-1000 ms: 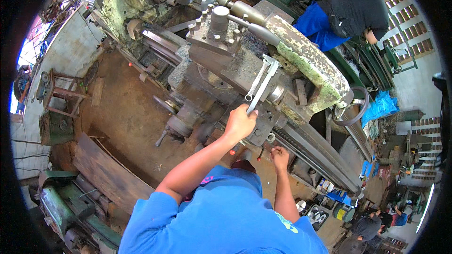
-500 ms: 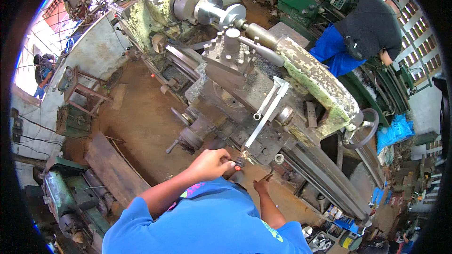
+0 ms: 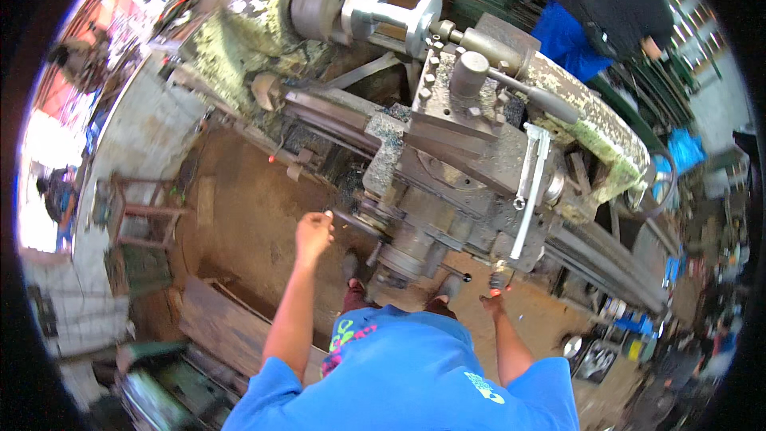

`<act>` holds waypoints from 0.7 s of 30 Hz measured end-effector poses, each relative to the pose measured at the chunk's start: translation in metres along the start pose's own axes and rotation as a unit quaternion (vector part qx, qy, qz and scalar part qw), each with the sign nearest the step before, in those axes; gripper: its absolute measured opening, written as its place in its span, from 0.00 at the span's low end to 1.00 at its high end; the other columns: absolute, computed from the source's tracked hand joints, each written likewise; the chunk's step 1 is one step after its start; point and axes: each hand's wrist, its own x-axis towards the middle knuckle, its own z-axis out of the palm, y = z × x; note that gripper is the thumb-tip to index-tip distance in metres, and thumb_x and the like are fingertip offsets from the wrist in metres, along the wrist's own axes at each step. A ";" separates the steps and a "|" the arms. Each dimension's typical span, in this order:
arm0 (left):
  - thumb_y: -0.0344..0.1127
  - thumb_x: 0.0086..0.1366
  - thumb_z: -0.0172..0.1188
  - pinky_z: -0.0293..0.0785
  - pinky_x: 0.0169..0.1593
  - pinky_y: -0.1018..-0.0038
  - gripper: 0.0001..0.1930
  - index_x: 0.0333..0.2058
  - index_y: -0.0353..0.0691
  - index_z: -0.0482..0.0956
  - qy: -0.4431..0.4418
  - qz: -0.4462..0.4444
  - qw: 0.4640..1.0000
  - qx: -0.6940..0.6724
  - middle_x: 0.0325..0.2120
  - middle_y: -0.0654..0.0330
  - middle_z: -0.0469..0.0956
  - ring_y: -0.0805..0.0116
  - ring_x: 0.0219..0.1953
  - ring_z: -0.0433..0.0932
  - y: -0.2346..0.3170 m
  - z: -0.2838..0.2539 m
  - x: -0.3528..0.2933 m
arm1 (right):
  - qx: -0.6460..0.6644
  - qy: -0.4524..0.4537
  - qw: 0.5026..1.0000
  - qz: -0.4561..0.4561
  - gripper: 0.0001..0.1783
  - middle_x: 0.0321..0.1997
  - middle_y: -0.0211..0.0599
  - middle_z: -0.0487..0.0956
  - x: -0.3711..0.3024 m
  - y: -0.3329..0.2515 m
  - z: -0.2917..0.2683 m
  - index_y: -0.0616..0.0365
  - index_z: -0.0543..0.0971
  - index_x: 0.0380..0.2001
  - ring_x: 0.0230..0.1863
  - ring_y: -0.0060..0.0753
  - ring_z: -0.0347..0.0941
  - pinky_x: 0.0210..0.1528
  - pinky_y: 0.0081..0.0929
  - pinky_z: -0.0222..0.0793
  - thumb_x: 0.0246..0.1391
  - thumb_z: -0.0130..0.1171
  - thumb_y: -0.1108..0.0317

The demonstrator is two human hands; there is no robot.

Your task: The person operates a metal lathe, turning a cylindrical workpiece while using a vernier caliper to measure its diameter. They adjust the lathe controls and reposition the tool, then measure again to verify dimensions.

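Note:
My left hand (image 3: 313, 235) has its fingers curled at the outer end of a dark handle (image 3: 357, 225) on the lathe carriage; whether they touch it is unclear. My right hand (image 3: 493, 304) closes around the red-tipped knob of a short lever (image 3: 498, 278) at the carriage's right front corner. A shiny spool-shaped metal workpiece (image 3: 391, 14) sits between the chuck (image 3: 315, 4) and the tailstock (image 3: 586, 104). In front of it stands the tool post (image 3: 455, 108) with its long clamping lever. A caliper (image 3: 528, 206) and a ring spanner (image 3: 523, 177) lie on the carriage.
A black-knobbed crank handle (image 3: 457, 273) juts toward my legs. The lathe bed rails (image 3: 610, 267) run to the lower right. Another person (image 3: 618, 12) bends over a green machine at the back right. A wooden frame (image 3: 148, 211) and a brown board (image 3: 219, 323) are at left.
My left hand has left the red-tipped lever and moved left to the dark handle. My right hand has come to the lever. The whole view has shifted.

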 end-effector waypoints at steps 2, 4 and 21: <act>0.52 0.69 0.62 0.73 0.20 0.76 0.37 0.62 0.27 0.59 -0.057 -0.037 0.997 -0.027 0.29 0.54 0.81 0.71 0.19 0.77 -0.012 0.011 0.031 | 0.264 -0.027 0.963 0.045 0.46 0.62 0.60 0.74 -0.051 -0.035 0.013 0.72 0.71 0.61 0.59 0.57 0.74 0.61 0.41 0.72 0.50 0.72 0.46; 0.55 0.69 0.61 0.74 0.20 0.75 0.46 0.68 0.26 0.47 -0.094 -0.084 0.992 -0.028 0.29 0.52 0.80 0.70 0.19 0.77 -0.019 0.026 0.045 | 0.417 -0.077 0.906 0.006 0.38 0.55 0.51 0.80 -0.110 -0.082 0.019 0.68 0.72 0.61 0.49 0.49 0.82 0.53 0.40 0.78 0.55 0.70 0.52; 0.39 0.68 0.61 0.76 0.18 0.70 0.29 0.49 0.34 0.47 -0.150 -0.177 0.971 -0.057 0.34 0.45 0.73 0.62 0.19 0.77 -0.030 0.068 0.067 | 0.576 -0.136 0.793 -0.142 0.38 0.53 0.41 0.83 -0.231 -0.304 -0.020 0.63 0.77 0.56 0.55 0.38 0.78 0.61 0.37 0.70 0.40 0.80 0.68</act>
